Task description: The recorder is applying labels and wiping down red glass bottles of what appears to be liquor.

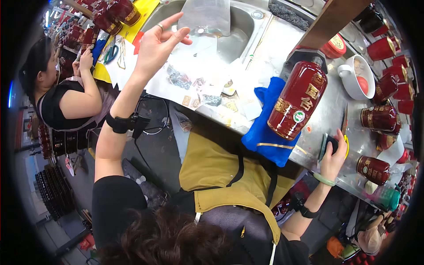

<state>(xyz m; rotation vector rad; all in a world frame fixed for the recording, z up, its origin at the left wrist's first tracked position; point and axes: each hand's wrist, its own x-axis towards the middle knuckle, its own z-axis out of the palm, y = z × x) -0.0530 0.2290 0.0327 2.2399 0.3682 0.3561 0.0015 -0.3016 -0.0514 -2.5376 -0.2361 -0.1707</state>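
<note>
My left hand (160, 48) is raised over the white sheet by the sink, its fingers spread and nothing in them. On the metal table at the right, my right hand (334, 159) closes round a dark, flat pad (326, 145). A tool with a yellow handle (346, 146) and a narrow blade lies beside those fingers, partly hidden by them. Between my hands a large dark red glass bottle (298, 99) with gold lettering and a green-white round sticker rests over a blue cloth (268, 132). The bottle's neck points away from me, toward a dark grey block (295, 59).
A steel sink (245, 26) lies ahead, with paper scraps and foil bits (179, 77) before it. At right stand a white mug (349, 86), a red round tin (334, 45) and several red bottles (379, 118). Green-handled scissors (111, 54) lie near a co-worker (73, 88) at left.
</note>
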